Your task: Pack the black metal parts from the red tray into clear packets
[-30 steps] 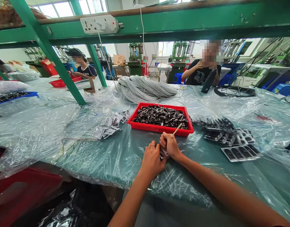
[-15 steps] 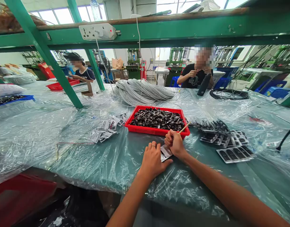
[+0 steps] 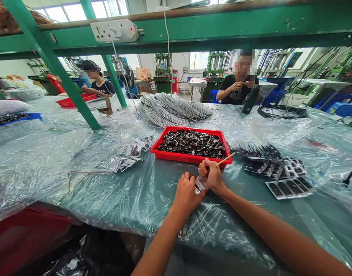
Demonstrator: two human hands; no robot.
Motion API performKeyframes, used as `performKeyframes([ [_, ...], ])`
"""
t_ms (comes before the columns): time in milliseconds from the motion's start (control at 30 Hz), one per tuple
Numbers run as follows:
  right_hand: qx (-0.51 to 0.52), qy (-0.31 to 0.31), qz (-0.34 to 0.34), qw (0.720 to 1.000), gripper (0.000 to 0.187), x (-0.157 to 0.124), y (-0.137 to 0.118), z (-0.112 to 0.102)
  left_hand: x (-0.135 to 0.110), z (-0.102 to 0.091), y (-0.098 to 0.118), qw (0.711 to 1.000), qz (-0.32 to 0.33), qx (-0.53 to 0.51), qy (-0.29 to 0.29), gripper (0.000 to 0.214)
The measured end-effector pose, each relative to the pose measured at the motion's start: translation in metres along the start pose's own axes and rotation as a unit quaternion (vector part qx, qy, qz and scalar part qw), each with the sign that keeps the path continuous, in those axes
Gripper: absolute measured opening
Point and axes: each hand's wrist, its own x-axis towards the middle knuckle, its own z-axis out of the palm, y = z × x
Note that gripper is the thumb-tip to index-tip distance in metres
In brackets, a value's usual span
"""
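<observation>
Little to read here. White print on the dark shirt of the person (image 3: 236, 92) across the table, too small to make out. No legible lettering on the white power strip (image 3: 115, 30) fixed to the green shelf frame (image 3: 193, 27), only a red light at its right end.

Hands close together at the near edge of the plastic-covered table (image 3: 78, 184), just in front of the red tray (image 3: 190, 158). Left hand (image 3: 187, 193), ring on one finger, fingers bent over a small clear packet (image 3: 200, 184) and holding it down against the sheet. Right hand (image 3: 212, 174) closed in a pen grip on a thin wooden stick (image 3: 226, 158), upper end slanting up and right over the tray's rim. Lower end of the stick hidden behind the fingers, probably at the packet's mouth.

Most of the packet covered by the two hands; contents hard to make out. Tray heaped with small glossy black parts (image 3: 193, 140), shapes blurred together. Filled packets (image 3: 279, 170) fanned out right of the tray, more clear packets (image 3: 130, 155) to its left. Grey cable coil (image 3: 172, 107) behind the tray, partly under the plastic. Second seated person (image 3: 99, 84) far left, partly hidden by a green strut.
</observation>
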Motion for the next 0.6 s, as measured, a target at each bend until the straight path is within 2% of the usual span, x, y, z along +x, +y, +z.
performKeyframes([
  [100,0.008,-0.008,0.001,1.0,0.049,-0.001,-0.003,-0.002,0.0,-0.002,0.001,1.0,-0.005,0.006,-0.006,0.032],
  [367,-0.08,-0.018,0.012,0.997,0.049,-0.004,0.005,0.001,0.0,-0.004,0.002,1.0,0.004,0.008,-0.009,0.03],
  [500,-0.108,-0.064,0.07,0.99,0.049,-0.023,-0.011,-0.007,0.0,-0.004,0.005,1.0,-0.008,0.017,-0.004,0.026],
  [600,-0.094,-0.061,0.079,0.991,0.048,-0.028,-0.033,-0.017,0.0,-0.004,0.005,1.0,-0.017,-0.01,0.013,0.033],
])
